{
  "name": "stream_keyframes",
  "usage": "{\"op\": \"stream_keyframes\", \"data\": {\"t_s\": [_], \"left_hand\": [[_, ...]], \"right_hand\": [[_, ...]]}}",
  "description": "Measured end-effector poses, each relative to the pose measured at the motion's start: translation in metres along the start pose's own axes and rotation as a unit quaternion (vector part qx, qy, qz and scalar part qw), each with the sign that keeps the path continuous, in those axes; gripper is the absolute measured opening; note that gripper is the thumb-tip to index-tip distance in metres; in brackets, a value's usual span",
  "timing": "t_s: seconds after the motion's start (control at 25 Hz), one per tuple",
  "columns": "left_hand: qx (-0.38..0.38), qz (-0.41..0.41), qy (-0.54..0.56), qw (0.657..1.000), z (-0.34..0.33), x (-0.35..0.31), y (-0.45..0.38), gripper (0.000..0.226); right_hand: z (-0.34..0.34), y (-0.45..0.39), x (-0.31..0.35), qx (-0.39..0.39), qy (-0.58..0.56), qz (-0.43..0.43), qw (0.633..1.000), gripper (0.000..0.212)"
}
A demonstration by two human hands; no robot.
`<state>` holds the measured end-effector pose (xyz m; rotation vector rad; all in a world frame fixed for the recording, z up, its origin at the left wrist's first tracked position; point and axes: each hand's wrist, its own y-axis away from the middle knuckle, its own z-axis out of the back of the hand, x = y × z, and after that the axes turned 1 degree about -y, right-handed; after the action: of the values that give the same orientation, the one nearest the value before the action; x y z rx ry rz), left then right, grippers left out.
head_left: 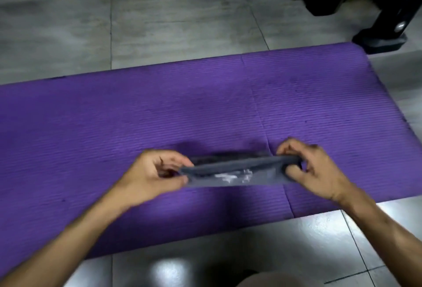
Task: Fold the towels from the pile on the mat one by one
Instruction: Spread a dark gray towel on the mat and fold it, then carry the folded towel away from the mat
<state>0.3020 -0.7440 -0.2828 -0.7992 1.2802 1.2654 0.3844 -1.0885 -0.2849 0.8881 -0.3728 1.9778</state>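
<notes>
Head view. A grey towel (237, 171), folded to a narrow strip, is held just above the purple mat (205, 104). Left hand (155, 172) pinches its left end between thumb and fingers; right hand (312, 168) pinches its right end likewise. The strip's long axis runs left to right between the two grips, each hand equally near its own end. No pile is visible.

— What lies where?
— A purple ribbed foam mat (205, 104) lies on the grey tiled floor (159, 12). A grey folded cloth towel (237, 170) is stretched above its near part, the left hand (157, 174) at one end, the right hand (312, 170) at the other.
— And beyond?
— A black metal stand foot (379, 40) sits on the floor by the mat's far right corner.
</notes>
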Motion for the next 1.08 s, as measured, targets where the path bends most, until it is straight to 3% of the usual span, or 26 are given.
{"op": "stream_keyframes", "data": {"t_s": [0.12, 0.2, 0.24, 0.32, 0.4, 0.48, 0.6, 0.68, 0.76, 0.92, 1.08], "left_hand": [[-0.036, 0.056, 0.093, 0.993, 0.026, -0.014, -0.023, 0.023], [-0.107, 0.108, 0.101, 0.983, 0.025, 0.004, -0.038, 0.024], [-0.172, 0.144, 0.078, 0.971, 0.023, 0.021, -0.045, 0.025], [-0.292, 0.14, -0.13, 0.937, 0.016, 0.059, -0.046, 0.023], [-0.221, 0.051, -0.336, 0.914, -0.006, 0.092, -0.031, 0.041], [-0.108, 0.01, -0.436, 0.894, -0.034, 0.122, -0.008, 0.056], [-0.042, 0.062, -0.491, 0.868, -0.053, 0.141, 0.014, 0.062], [-0.065, 0.089, -0.46, 0.881, -0.048, 0.141, 0.018, 0.065], [-0.115, 0.109, -0.429, 0.889, -0.036, 0.134, 0.02, 0.069], [-0.211, 0.135, -0.357, 0.9, 0.014, 0.129, 0.025, 0.077], [-0.23, 0.156, -0.346, 0.896, 0.063, 0.114, 0.007, 0.092]], "right_hand": [[0.012, -0.041, 0.009, 0.039, -0.144, -0.032, 0.988, 0.02], [-0.005, -0.071, -0.007, -0.001, -0.163, -0.088, 0.983, 0.021], [-0.018, -0.083, -0.016, -0.053, -0.123, -0.12, 0.984, 0.022], [-0.051, -0.093, -0.026, -0.147, 0.058, -0.152, 0.976, 0.036], [-0.092, -0.08, -0.022, -0.111, 0.148, -0.084, 0.979, 0.05], [-0.13, -0.055, -0.023, 0.009, 0.222, -0.013, 0.975, 0.054], [-0.148, -0.041, -0.026, 0.078, 0.301, -0.033, 0.95, 0.055], [-0.15, -0.064, -0.008, 0.052, 0.346, -0.039, 0.936, 0.053], [-0.158, -0.099, 0.016, 0.028, 0.337, 0.021, 0.941, 0.053], [-0.179, -0.164, 0.041, 0.153, 0.259, 0.015, 0.954, 0.063], [-0.156, -0.191, 0.052, 0.24, 0.175, -0.013, 0.955, 0.043]]}}
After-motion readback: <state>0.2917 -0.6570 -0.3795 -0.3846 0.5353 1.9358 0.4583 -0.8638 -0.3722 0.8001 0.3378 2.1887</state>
